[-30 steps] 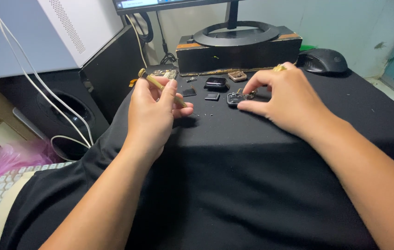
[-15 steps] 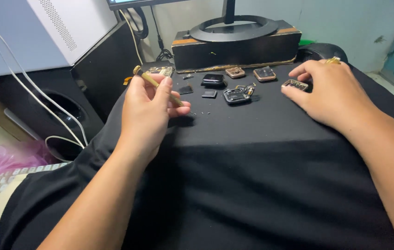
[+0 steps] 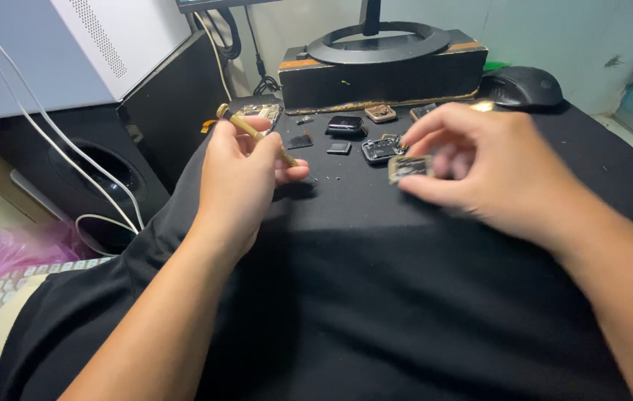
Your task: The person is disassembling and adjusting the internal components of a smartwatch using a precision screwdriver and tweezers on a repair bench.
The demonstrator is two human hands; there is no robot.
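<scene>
Black cloth covers the worktop, both hands over small watch parts.

Left hand has its grip clenched round a thin brass-coloured tool, held slanting with the knob end up to the left and the tip beside the thumb. Right hand pinches a small rectangular watch case between thumb and fingertips, just above the cloth; the picture is blurred there, so finer detail cannot be told. Just beyond it lie another dark case, a black screen piece, a copper-toned case and two small dark squares. Behind them a black block carries a round monitor foot; a black mouse sits to the right. At the left edge stand a black speaker and white cables. The near half of the cloth is open room.
</scene>
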